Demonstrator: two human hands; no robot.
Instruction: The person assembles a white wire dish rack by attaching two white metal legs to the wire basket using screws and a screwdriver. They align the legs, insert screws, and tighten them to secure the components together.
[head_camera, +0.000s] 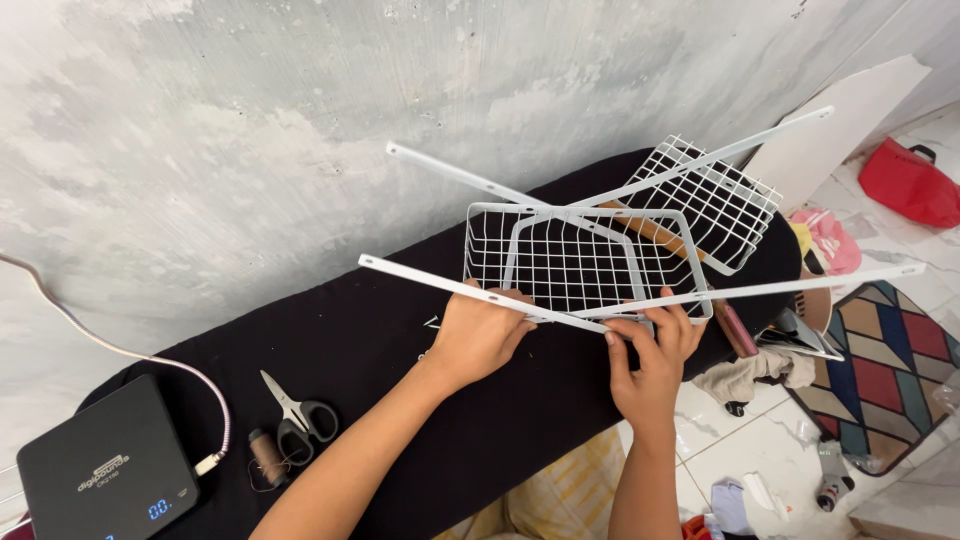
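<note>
- Your left hand (478, 335) is closed around the near end of a white perforated metal strip (470, 293), fingers wrapped over it where it crosses the front rim of the white wire basket (585, 262). Hold that grip firm so the strip stays flat against the rim.
- Your right hand (652, 362) pinches the basket's front rim at its right corner, fingers together on the wire and on a second white strip (760, 290) that runs off to the right. My judgement: press strip and wire together there and keep the holes in line before you let either hand slacken.
- The basket stands just beyond both hands, on the black padded board (380, 340), and looks tilted.
- Behind the basket, a second wire basket (715, 200) leans away, with two more strips crossing above it.
- Left of the basket, well apart, lie scissors (298, 412), a brown thread spool (266, 455) and a black digital scale (100, 470).
</note>
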